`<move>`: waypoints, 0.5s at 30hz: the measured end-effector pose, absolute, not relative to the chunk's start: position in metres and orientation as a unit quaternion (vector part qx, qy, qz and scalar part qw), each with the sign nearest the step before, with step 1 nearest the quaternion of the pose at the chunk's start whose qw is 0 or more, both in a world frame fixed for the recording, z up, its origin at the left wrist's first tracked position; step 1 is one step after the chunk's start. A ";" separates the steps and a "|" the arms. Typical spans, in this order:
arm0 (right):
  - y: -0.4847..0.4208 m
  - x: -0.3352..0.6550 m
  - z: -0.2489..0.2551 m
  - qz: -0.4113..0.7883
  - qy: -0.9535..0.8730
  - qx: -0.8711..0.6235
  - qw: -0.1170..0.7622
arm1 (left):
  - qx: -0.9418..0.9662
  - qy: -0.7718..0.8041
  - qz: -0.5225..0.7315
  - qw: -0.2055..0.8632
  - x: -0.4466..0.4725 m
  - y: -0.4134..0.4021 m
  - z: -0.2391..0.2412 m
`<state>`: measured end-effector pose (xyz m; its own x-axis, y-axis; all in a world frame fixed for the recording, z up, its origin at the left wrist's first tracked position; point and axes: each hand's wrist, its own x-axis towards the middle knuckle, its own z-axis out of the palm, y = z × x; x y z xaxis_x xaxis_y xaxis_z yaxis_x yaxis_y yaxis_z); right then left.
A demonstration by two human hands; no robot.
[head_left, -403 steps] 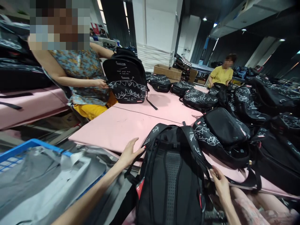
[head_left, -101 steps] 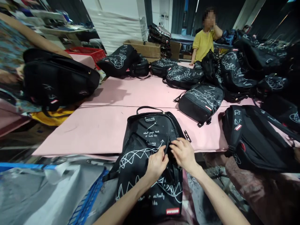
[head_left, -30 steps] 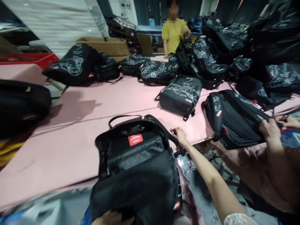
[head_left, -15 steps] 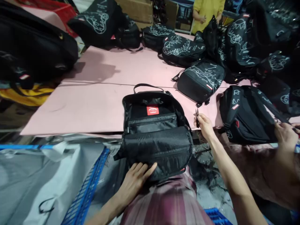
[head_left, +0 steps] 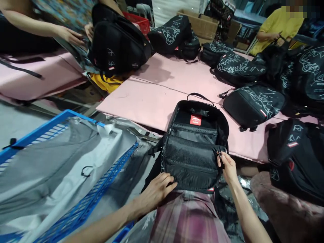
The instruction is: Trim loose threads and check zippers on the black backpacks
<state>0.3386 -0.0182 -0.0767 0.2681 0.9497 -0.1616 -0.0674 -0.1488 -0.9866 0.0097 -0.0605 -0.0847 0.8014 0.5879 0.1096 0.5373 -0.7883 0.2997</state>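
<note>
A black backpack (head_left: 192, 158) lies unzipped, its front panel folded down toward my lap. Dark lining, a mesh pocket, a zipped pocket and a red label (head_left: 195, 119) show inside. My left hand (head_left: 159, 187) grips the panel's lower left edge, fingers curled over it. At the right rim of the bag is my right hand (head_left: 227, 165), closed around small dark thread snips (head_left: 220, 158), whose tips lie close to the lining. Whether the blades touch a thread is too small to tell.
The pink table (head_left: 136, 94) carries several black backpacks with white drawings, one close by at right (head_left: 253, 104). A blue crate (head_left: 63, 118) with grey sheeting stands at left. One co-worker (head_left: 68, 35) handles a backpack at upper left; another in yellow (head_left: 280, 27) stands at the back.
My right hand has brought the snips from beside the bag onto its right edge. The front panel now lies flatter and more open. The view has swung left, bringing a co-worker in.
</note>
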 end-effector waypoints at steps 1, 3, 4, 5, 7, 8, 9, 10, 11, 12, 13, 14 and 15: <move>-0.018 0.339 -0.075 0.478 -0.370 -0.588 0.538 | 0.940 0.295 0.092 0.143 0.010 -0.059 -0.082; -0.018 0.338 -0.074 0.482 -0.366 -0.582 0.544 | 0.940 0.286 0.078 0.167 0.011 -0.053 -0.076; -0.018 0.338 -0.075 0.482 -0.365 -0.580 0.547 | 0.942 0.278 0.068 0.177 0.012 -0.049 -0.073; -0.019 0.338 -0.076 0.480 -0.364 -0.579 0.550 | 0.944 0.264 0.057 0.190 0.014 -0.043 -0.068; -0.020 0.337 -0.079 0.477 -0.364 -0.579 0.553 | 0.946 0.228 0.045 0.225 0.020 -0.026 -0.057; -0.021 0.337 -0.080 0.476 -0.366 -0.579 0.552 | 0.944 0.214 0.047 0.246 0.024 -0.014 -0.050; -0.021 0.337 -0.082 0.475 -0.369 -0.579 0.550 | 0.940 0.208 0.059 0.265 0.031 0.001 -0.041; -0.022 0.337 -0.083 0.474 -0.374 -0.580 0.546 | 0.932 0.212 0.084 0.282 0.039 0.018 -0.033; -0.022 0.337 -0.083 0.473 -0.378 -0.582 0.543 | 0.921 0.228 0.112 0.296 0.049 0.037 -0.025; -0.023 0.337 -0.084 0.471 -0.383 -0.583 0.540 | 0.907 0.252 0.144 0.306 0.061 0.057 -0.019; -0.024 0.337 -0.084 0.469 -0.386 -0.584 0.538 | 0.893 0.278 0.167 0.312 0.074 0.077 -0.015; -0.025 0.337 -0.085 0.467 -0.390 -0.584 0.537 | 0.882 0.315 0.166 0.309 0.087 0.097 -0.014; -0.026 0.337 -0.085 0.467 -0.393 -0.583 0.536 | 0.876 0.356 0.143 0.293 0.101 0.115 -0.017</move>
